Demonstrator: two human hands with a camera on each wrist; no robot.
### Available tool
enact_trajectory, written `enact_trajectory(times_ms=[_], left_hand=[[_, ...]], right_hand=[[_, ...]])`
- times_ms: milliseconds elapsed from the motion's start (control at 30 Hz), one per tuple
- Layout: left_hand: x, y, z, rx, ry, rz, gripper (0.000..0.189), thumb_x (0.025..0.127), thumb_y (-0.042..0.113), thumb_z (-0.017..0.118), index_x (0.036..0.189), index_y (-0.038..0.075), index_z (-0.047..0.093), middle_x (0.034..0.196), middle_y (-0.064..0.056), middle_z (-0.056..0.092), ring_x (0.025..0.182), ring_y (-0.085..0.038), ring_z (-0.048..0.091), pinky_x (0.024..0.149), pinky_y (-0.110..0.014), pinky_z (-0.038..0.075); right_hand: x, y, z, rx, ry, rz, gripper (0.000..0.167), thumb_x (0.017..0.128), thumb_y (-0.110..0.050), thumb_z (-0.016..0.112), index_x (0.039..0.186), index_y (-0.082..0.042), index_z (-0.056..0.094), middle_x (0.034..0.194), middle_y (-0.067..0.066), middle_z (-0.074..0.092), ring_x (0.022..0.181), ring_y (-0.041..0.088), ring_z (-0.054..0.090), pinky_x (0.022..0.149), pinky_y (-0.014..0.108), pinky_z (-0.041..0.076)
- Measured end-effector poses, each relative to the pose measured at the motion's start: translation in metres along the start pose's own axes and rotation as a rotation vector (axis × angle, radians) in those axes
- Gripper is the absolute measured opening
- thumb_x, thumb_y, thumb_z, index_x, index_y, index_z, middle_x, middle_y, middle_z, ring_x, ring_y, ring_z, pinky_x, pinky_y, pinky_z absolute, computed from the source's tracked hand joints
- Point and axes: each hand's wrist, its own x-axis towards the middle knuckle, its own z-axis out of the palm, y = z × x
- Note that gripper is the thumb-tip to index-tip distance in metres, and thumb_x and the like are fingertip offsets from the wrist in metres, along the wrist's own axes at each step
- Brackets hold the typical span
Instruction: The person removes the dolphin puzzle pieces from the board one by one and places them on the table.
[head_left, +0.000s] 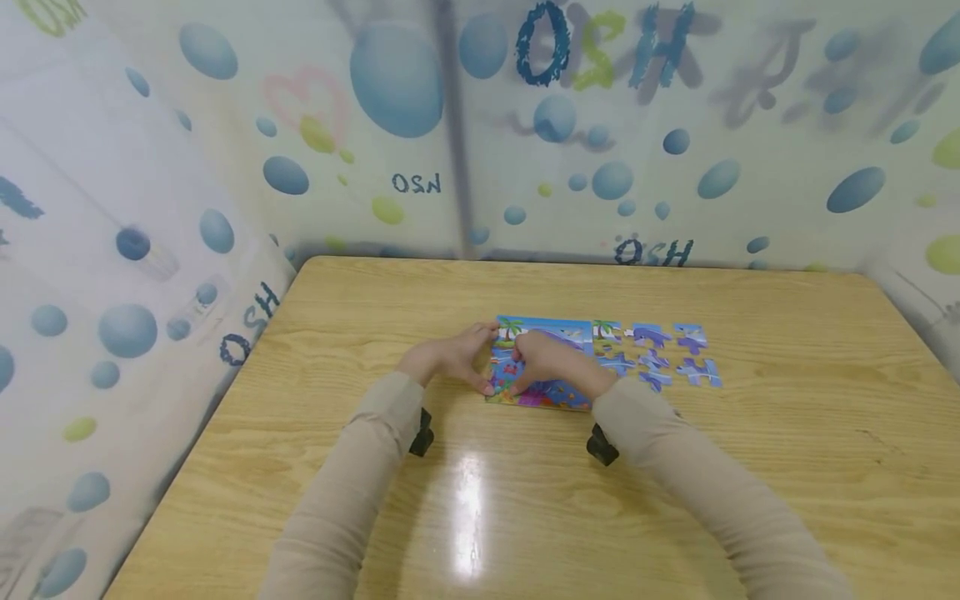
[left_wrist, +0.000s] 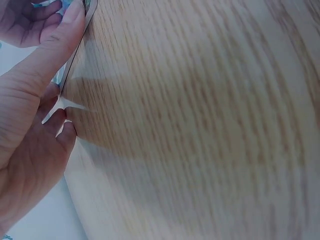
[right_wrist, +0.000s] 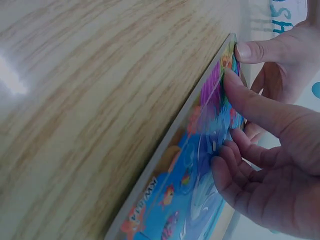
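On a tabletop (head_left: 375, 310), a puzzle board (head_left: 551, 395) lies nearer the far edge, long axis along it. The left hand (head_left: 456, 352) touches its left end, the right hand (head_left: 546, 360) its surface, thumbs apart from fingers. Loose pieces (head_left: 649, 335) lie rightward, nearer the right hand.

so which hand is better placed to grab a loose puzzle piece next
Probably the right hand: it's nearer the loose pieces, while the left hand is at the left edge of the board.
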Motion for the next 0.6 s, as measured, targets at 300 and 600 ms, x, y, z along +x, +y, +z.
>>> enact_trajectory(times_ms=[300,600], left_hand=[[-0.001,0.0,-0.001,0.004,0.005,-0.007,0.098,0.076,0.03,0.074,0.145,0.0,0.011,0.154,-0.011,-0.002,0.143,-0.029,0.001,0.117,-0.044,0.013],[0.0,0.0,0.0,-0.005,0.0,-0.008,0.097,0.076,0.03,0.074,0.144,-0.001,0.012,0.154,-0.012,-0.002,0.142,-0.03,0.001,0.117,-0.044,0.012]], right_hand=[[-0.002,-0.008,0.005,0.089,0.023,0.084,0.054,0.069,-0.02,0.08,0.109,-0.002,0.048,0.097,0.007,0.055,0.083,0.018,0.052,0.075,0.029,0.051],[-0.008,-0.007,0.011,0.175,0.066,0.035,0.048,0.077,-0.011,0.072,0.115,-0.004,0.044,0.097,0.012,0.059,0.08,0.021,0.057,0.064,0.025,0.05]])
